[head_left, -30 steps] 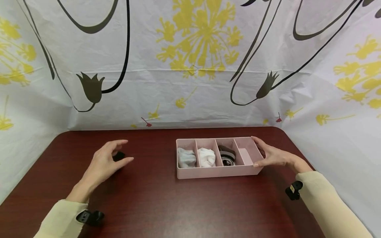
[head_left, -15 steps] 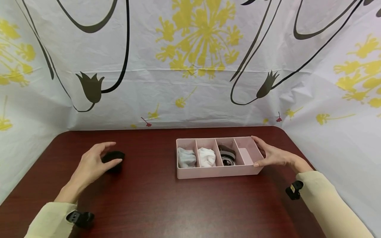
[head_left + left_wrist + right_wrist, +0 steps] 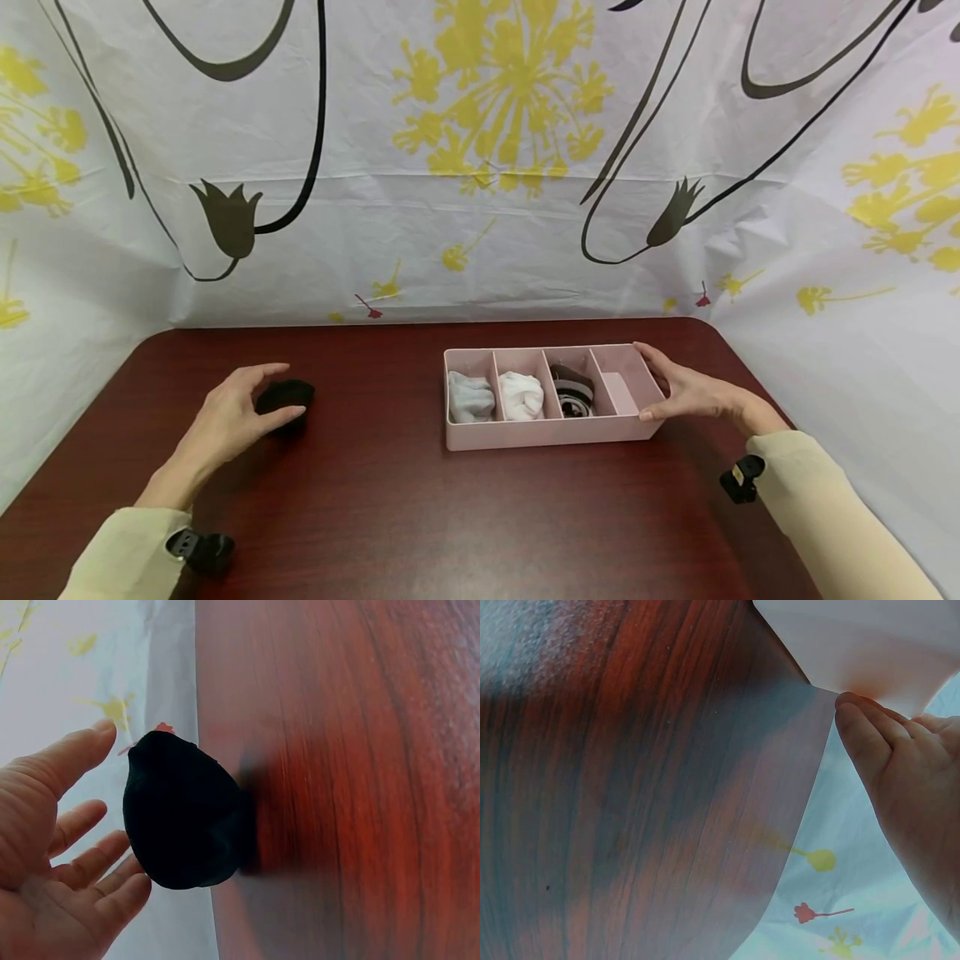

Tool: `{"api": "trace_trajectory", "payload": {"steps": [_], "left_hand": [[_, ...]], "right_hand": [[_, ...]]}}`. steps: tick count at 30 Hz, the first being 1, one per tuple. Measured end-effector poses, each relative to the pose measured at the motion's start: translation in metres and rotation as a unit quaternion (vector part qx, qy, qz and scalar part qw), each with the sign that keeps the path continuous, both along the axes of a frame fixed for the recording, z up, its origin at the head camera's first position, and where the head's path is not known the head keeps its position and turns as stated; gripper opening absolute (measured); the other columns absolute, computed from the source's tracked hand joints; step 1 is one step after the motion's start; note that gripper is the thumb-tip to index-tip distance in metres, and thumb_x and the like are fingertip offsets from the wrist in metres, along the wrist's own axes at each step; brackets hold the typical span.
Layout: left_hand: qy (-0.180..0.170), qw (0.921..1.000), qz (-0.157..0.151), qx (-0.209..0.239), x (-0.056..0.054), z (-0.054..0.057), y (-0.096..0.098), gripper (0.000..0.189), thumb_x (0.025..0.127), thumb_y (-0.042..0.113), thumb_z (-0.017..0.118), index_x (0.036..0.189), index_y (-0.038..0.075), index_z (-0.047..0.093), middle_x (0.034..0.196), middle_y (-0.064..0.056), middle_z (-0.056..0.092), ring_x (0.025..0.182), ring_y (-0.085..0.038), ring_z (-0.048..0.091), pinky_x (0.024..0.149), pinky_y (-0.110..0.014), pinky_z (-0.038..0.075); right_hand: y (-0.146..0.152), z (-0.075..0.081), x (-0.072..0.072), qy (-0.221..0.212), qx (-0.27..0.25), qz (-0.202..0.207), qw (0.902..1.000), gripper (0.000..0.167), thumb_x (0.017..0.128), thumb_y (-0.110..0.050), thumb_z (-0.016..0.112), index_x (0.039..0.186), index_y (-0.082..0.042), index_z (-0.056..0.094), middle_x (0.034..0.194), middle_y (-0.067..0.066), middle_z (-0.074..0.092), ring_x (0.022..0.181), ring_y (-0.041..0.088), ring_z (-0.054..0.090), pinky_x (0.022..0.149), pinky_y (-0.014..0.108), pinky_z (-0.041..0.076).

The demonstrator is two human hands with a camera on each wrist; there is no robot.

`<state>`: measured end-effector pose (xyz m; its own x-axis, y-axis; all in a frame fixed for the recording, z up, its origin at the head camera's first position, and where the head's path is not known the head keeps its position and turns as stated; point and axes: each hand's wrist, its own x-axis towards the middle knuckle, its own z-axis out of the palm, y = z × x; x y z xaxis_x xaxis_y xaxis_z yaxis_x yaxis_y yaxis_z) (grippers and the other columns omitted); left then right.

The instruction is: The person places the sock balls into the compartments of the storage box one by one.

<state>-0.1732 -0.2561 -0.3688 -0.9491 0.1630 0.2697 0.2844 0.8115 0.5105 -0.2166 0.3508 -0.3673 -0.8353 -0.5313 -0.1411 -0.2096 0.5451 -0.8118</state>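
Observation:
A black rolled-up sock [image 3: 289,393] stands on the left part of the table. My left hand [image 3: 225,417] is just beside it, thumb and fingers spread apart around its near side. In the left wrist view the sock [image 3: 184,817] is a dark rounded bundle in front of the parted fingers. My right hand [image 3: 690,396] grips the right end of a pink divided box [image 3: 540,433], thumb at the front wall and fingers at the back corner. From the left, its compartments hold a light grey sock [image 3: 471,400], a white sock [image 3: 521,397] and a dark striped sock [image 3: 574,395]; the rightmost one is bare.
The dark red-brown wooden table [image 3: 465,517] has rounded far corners. A white patterned sheet [image 3: 495,250] hangs behind it and along both sides. Small black devices sit on the left wrist [image 3: 201,550] and right wrist [image 3: 742,479].
My left hand has moved left and slightly back towards me, leaving the black sock more exposed on the table. My right hand and the pink box have stayed put.

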Motion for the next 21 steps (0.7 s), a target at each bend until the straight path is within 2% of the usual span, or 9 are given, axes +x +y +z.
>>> {"api": "trace_trajectory", "payload": {"steps": [7, 14, 21], "left_hand": [[-0.042, 0.999, -0.005, -0.014, -0.0036, -0.0012, -0.0028, 0.069, 0.079, 0.037, 0.074, 0.131, -0.001, 0.048, 0.129, -0.027, 0.047, 0.114, -0.041, 0.044, 0.089, -0.058, 0.037], [-0.078, 0.9966, -0.007, -0.026, -0.0054, -0.0061, -0.0051, 0.076, 0.079, 0.041, 0.073, 0.134, -0.003, 0.045, 0.131, -0.031, 0.043, 0.121, -0.047, 0.037, 0.093, -0.062, 0.033], [-0.093, 0.9953, -0.008, -0.029, -0.0075, -0.0102, -0.0073, 0.08, 0.078, 0.04, 0.074, 0.136, -0.003, 0.042, 0.132, -0.032, 0.041, 0.12, -0.048, 0.038, 0.092, -0.062, 0.034]], "right_hand": [[0.0005, -0.0002, -0.0006, 0.004, 0.001, 0.001, 1.0, 0.106, 0.075, -0.005, 0.074, 0.148, 0.0, -0.002, 0.144, 0.032, 0.018, 0.12, 0.016, 0.038, 0.088, 0.019, 0.043], [0.0001, 0.0003, -0.0004, -0.002, -0.008, 0.0, 1.0, 0.106, 0.075, -0.005, 0.074, 0.148, -0.001, -0.003, 0.144, 0.032, 0.018, 0.12, 0.017, 0.039, 0.088, 0.019, 0.043], [-0.0005, -0.0004, 0.0, -0.005, -0.012, 0.001, 0.9999, 0.106, 0.074, -0.005, 0.075, 0.147, 0.0, -0.002, 0.142, 0.032, 0.02, 0.119, 0.022, 0.04, 0.087, 0.02, 0.043]]}}
